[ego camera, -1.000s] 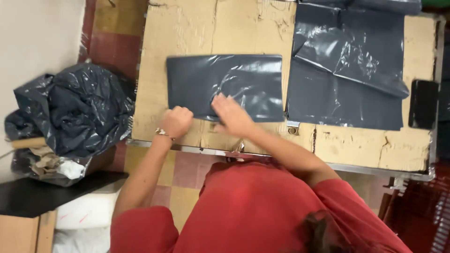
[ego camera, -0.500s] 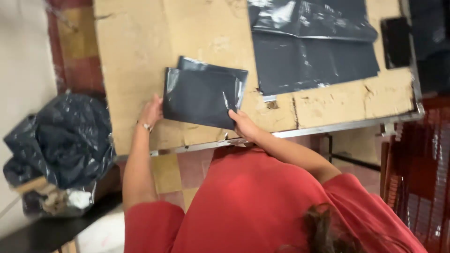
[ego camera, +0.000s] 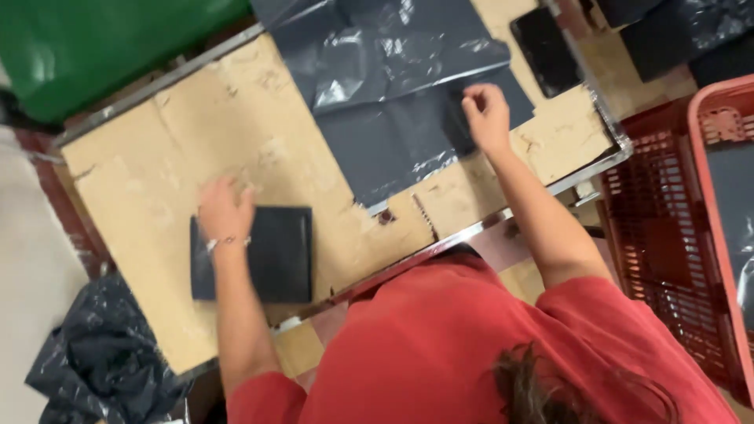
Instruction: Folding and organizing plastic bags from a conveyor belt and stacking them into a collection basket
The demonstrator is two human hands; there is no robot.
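A folded dark grey plastic bag (ego camera: 275, 255) lies as a small square on the cardboard-covered table (ego camera: 157, 173), near its front edge. My left hand (ego camera: 224, 208) rests flat on the bag's far left corner, fingers spread; it is blurred. Further right, a pile of flat dark grey plastic bags (ego camera: 393, 102) is spread over the table. My right hand (ego camera: 487, 114) has its fingers curled on the near right edge of the top sheet. My red shirt fills the bottom of the view.
A red plastic crate (ego camera: 660, 235) stands right of the table, with a dark sheet in a second crate beside it. A flat black object (ego camera: 546, 51) lies at the table's far right. A crumpled black bag (ego camera: 102, 361) sits on the floor at left. Something green (ego camera: 102, 39) is beyond the table.
The bag has been folded smaller and now lies at the left. My right hand left it and reached over to the pile of flat bags. The camera view has swung round.
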